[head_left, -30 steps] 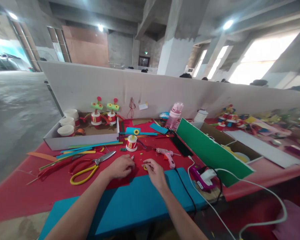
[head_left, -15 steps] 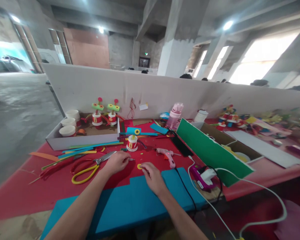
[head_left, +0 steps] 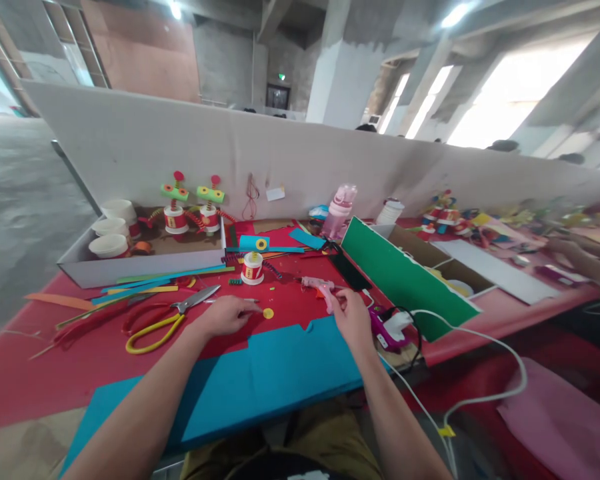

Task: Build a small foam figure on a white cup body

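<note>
A small yellow disc [head_left: 269,313] lies on the red tabletop [head_left: 300,297]. My left hand [head_left: 227,315] is beside it, index finger stretched out toward the disc, the other fingers curled. My right hand [head_left: 351,317] has its fingers around the handle of the pink glue gun [head_left: 324,289], whose nozzle points left. Beyond the disc stands a white and red paper cup [head_left: 253,269] with coiled paper strips near its sides. Blue sheets [head_left: 280,363] lie under my forearms. Scissors [head_left: 165,320] with red and yellow handles rest left of my left hand.
At the back left, a white box [head_left: 145,270] holds stacked cups and two finished cup figures [head_left: 175,217]. A green-sided box [head_left: 400,277] stands at the right, near a purple power strip [head_left: 390,330] with cables. Another person's arm [head_left: 585,257] shows at the far right.
My right hand has moved right, from the yellow disc to the glue gun, and taken its handle. My left hand now has a finger extended near the disc. The view has shifted slightly.
</note>
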A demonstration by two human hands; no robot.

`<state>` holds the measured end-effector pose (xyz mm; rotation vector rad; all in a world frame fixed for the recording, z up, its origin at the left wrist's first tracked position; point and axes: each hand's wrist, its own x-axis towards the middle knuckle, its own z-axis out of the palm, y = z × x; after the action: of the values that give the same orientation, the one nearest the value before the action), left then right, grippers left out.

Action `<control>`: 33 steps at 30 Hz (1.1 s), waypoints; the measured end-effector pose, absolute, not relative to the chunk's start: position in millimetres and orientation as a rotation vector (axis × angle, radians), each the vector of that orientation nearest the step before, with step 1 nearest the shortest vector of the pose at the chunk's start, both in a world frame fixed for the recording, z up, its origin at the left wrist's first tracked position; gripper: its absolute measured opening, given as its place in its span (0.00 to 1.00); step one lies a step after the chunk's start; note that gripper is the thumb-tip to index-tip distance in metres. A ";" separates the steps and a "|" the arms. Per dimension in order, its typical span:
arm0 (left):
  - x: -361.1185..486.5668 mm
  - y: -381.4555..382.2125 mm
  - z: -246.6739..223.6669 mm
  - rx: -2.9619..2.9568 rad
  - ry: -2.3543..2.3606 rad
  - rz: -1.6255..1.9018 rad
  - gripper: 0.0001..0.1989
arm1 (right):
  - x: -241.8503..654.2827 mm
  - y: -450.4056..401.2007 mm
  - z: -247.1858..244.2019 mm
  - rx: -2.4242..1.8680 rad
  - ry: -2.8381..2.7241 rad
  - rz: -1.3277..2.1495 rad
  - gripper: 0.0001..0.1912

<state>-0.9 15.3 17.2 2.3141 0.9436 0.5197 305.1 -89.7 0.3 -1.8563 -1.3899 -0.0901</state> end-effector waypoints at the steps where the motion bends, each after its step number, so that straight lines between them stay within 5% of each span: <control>1: -0.9 15.5 15.9 2.423 0.907 0.452 0.21 | 311.4 -86.0 -1.2 -1.924 -1.402 -0.122 0.18; 11: 2.7 15.6 15.4 2.834 0.833 0.096 0.27 | 319.6 -58.1 0.2 -2.401 -1.454 0.158 0.11; 21: 1.9 17.8 10.9 2.846 0.856 0.080 0.25 | 305.9 -92.2 -1.7 -1.600 -1.075 0.919 0.16; 33: 0.5 18.1 8.6 2.845 0.856 0.098 0.27 | 252.9 -104.9 25.0 -1.586 -1.448 0.933 0.23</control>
<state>0.5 18.1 8.6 2.8453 0.8560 0.0980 252.9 -104.9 25.0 -1.5855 -1.4475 0.9334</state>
